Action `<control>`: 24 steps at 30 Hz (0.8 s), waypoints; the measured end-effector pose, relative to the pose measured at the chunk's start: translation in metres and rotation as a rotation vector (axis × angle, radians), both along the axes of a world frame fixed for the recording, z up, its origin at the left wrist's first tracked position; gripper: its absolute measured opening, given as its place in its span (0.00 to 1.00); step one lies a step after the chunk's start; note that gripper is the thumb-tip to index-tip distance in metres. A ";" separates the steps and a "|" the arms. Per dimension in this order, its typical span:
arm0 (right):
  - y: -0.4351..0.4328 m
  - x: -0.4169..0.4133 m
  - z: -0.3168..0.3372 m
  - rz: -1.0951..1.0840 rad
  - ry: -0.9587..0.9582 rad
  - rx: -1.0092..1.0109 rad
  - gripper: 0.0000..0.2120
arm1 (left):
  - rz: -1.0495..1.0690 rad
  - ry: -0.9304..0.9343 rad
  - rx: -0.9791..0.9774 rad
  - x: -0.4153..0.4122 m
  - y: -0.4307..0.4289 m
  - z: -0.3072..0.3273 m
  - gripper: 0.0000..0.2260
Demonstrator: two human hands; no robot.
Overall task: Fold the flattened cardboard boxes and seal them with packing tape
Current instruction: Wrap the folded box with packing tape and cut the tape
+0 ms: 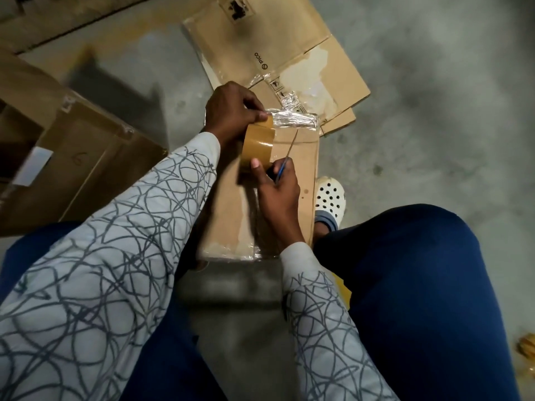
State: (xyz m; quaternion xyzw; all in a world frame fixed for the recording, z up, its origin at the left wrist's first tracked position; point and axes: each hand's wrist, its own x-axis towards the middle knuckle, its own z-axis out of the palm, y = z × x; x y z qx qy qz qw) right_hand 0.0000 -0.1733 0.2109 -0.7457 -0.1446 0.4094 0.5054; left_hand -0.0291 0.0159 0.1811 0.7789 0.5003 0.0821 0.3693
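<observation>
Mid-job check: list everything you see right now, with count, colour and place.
tape roll: one, brown, over the small box
small box: one, brown, taped, between the knees
cutter: one, blue-handled, right hand
flattened boxes: at least two, brown, floor ahead
large box: one, brown, left
clog: one, white, right of the small box
left hand: grips the tape roll
right hand: holds the cutter

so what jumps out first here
The brown packing tape roll at centre, gripped from above by the left hand, while the right hand holds a blue-handled blade beside it. Under them lies a taped brown cardboard box; flattened cardboard sheets lie on the floor beyond.
</observation>
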 end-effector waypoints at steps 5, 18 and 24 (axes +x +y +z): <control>0.004 0.001 0.000 0.008 -0.014 -0.031 0.15 | -0.086 0.047 0.022 0.008 0.008 -0.002 0.09; 0.022 0.014 0.008 0.037 -0.148 -0.069 0.13 | -0.119 0.076 -0.070 0.023 0.026 -0.012 0.07; 0.020 0.007 0.000 0.029 -0.122 -0.059 0.14 | -0.091 0.126 -0.074 0.021 0.026 -0.027 0.12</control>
